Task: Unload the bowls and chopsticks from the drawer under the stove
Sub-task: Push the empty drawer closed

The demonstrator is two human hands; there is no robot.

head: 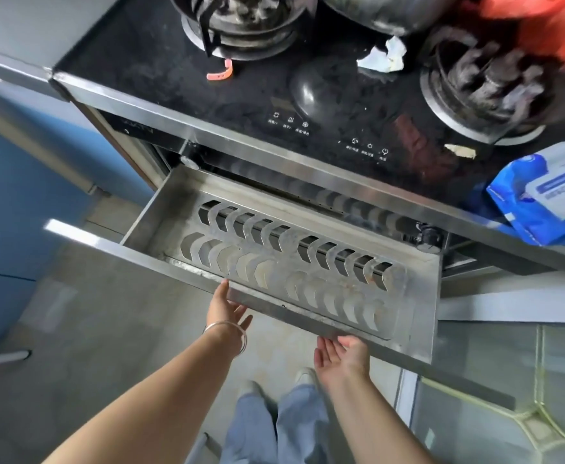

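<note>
Across the middle of the frame the drawer (160,209) under the stove (174,61) stands pulled out, and its slotted metal rack (274,259) is bare: no bowls and no chopsticks show anywhere in it, nor elsewhere in view. Judged from this alone, the unloading looks finished, or the things sit out of sight.

At lower left of centre, the left hand (223,308), with a bangle (231,333) on the wrist, has its fingers spread loosely and holds nothing; its fingertips lie at the drawer's front lip (267,304), whether touching or only just beside it I cannot tell. To the right of it, the right hand (339,358) is palm-up and open wide, empty too, tucked just under the same lip.

The risks from here follow from that placing. If the drawer is pushed shut with fingers curled under or over the lip, they could be pinched against the stove's steel frame. An uneven push, one hand harder than the other, might skew the drawer on its runners and jam it.

At the right edge of the frame, a blue pack of wipes (542,199) overhangs the stove's front edge above the drawer's right end; a jolt from a hard close could tip it off.
</note>
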